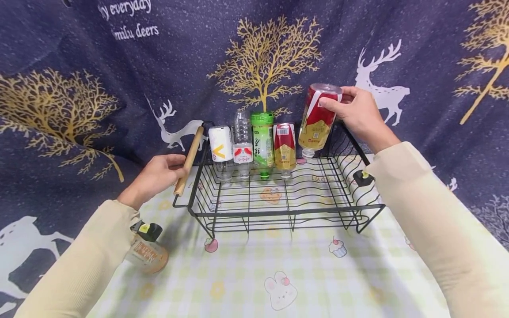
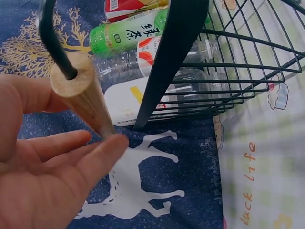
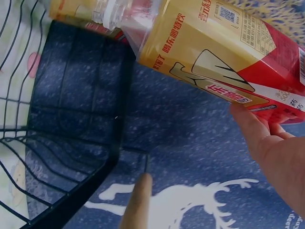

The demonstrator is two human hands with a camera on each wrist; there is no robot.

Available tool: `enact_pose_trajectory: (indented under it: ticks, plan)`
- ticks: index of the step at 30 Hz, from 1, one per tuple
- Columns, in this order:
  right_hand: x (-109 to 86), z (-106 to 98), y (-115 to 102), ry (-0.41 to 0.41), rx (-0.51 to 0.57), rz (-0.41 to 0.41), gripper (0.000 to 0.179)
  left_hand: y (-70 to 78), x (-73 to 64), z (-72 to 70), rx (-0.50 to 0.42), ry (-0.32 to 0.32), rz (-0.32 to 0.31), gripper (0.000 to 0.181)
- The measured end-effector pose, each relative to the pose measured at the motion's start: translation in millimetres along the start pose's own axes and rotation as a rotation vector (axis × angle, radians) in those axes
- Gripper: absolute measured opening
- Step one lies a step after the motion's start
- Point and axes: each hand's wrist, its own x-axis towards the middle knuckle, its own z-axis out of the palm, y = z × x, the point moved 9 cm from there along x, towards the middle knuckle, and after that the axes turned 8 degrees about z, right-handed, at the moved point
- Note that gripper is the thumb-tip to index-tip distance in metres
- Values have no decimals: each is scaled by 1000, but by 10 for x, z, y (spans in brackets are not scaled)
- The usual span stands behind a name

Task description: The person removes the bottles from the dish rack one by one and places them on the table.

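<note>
My right hand grips an upside-down red-and-gold plastic bottle near its base, the thumb along its side. The bottle tilts, neck down, over the back right of the black wire basket. In the right wrist view the bottle's neck points toward the row of others. My left hand holds the wooden handle at the basket's left end, with thumb and fingers on either side. Inverted along the back of the basket are a white-labelled bottle, a clear bottle, a green bottle and another red-and-gold bottle.
An orange-and-clear bottle or jar is partly covered by the left sleeve at the table's left. A checked tablecloth lies under the basket. A dark blue cloth with deer and trees hangs behind it.
</note>
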Motion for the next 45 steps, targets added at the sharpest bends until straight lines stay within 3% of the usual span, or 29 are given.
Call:
enact_pose_trajectory:
  ticks: [10, 18, 29, 45]
  plan:
    - [-244, -71, -102, -2, 214, -66, 68, 98, -3, -63, 88, 40, -4, 64]
    - [-355, -66, -134, -59, 514, -96, 57, 270, -7, -67, 125, 42, 17, 64]
    - [-467, -41, -155, -113, 838, -114, 37, 593, 39, 62, 7, 25, 68, 63]
    - [-707, 69, -132, -137, 1057, -167, 23, 849, 80, 259, -145, 8, 150, 64]
